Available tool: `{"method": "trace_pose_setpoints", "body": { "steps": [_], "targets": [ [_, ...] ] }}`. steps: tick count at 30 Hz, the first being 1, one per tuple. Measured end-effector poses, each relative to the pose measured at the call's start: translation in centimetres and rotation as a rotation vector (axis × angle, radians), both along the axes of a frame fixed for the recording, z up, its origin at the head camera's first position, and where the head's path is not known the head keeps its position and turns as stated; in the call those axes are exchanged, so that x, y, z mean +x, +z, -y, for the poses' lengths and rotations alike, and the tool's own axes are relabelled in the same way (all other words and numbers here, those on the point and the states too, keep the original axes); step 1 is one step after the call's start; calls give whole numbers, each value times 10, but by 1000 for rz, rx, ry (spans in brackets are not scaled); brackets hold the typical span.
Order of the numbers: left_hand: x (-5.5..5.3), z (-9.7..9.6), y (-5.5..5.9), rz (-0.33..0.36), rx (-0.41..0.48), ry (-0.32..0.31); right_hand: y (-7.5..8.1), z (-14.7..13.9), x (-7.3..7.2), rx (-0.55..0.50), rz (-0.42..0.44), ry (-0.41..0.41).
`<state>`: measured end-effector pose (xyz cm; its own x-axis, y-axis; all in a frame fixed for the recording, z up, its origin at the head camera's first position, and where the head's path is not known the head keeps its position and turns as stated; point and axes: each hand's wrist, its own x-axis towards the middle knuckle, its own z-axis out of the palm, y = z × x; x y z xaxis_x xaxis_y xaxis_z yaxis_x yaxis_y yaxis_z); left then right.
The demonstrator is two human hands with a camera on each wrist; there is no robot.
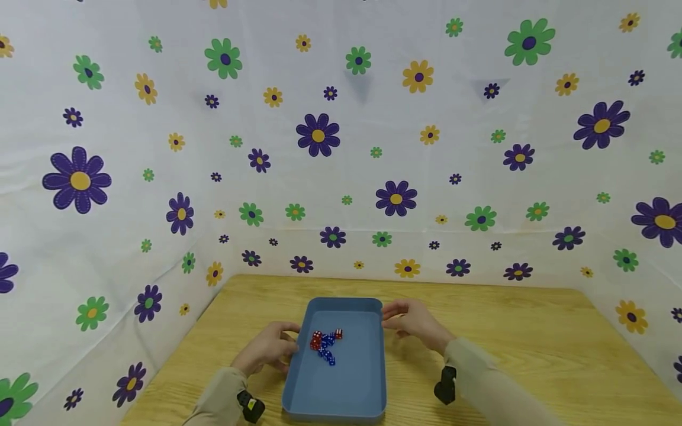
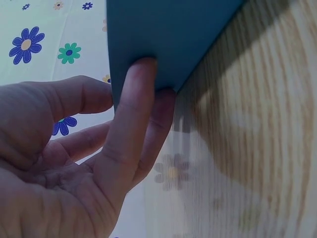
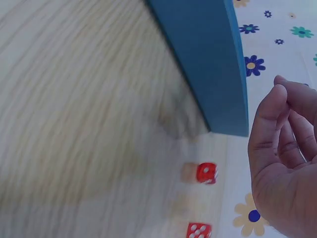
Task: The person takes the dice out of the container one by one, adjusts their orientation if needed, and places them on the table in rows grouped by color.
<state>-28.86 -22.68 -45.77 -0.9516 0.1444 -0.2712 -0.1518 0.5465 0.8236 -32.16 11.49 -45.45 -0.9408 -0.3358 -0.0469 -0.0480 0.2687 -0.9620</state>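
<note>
A blue rectangular tray (image 1: 354,378) lies on the wooden table, with several red dice (image 1: 316,340) and blue dice (image 1: 327,355) clustered in its left half. At the tray's left side is my left hand (image 1: 269,346); its fingertips touch the outer wall (image 2: 168,29) in the left wrist view, thumb close to the edge. My right hand (image 1: 418,324) is beside the far right corner, loosely bent; the right wrist view shows a gap between its fingers (image 3: 270,106) and the tray. There, two red dice (image 3: 206,173) lie on the table past the tray's end.
Wooden tabletop (image 1: 511,343) spreads on both sides of the tray. A white cloth with printed flowers (image 1: 394,148) hangs behind the table and along its sides. Each wrist carries a small black camera (image 1: 445,384) over a beige sleeve (image 1: 482,373).
</note>
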Motion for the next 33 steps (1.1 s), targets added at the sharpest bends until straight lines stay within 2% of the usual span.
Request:
{"method": "trace_pose_setpoints", "body": {
  "steps": [8,13,24,33],
  "targets": [
    [0,-1,0,-11,12,-17,16,26,-4,-59,69,-59],
    [0,-2,-1,-24,9,-19,19,44,-4,-105,91,-93],
    [1,-2,2,-7,8,-7,12,81,-2,-189,137,-153],
    [0,-2,0,-9,12,-10,-4,98,-2,-178,166,-178]
  ]
}}
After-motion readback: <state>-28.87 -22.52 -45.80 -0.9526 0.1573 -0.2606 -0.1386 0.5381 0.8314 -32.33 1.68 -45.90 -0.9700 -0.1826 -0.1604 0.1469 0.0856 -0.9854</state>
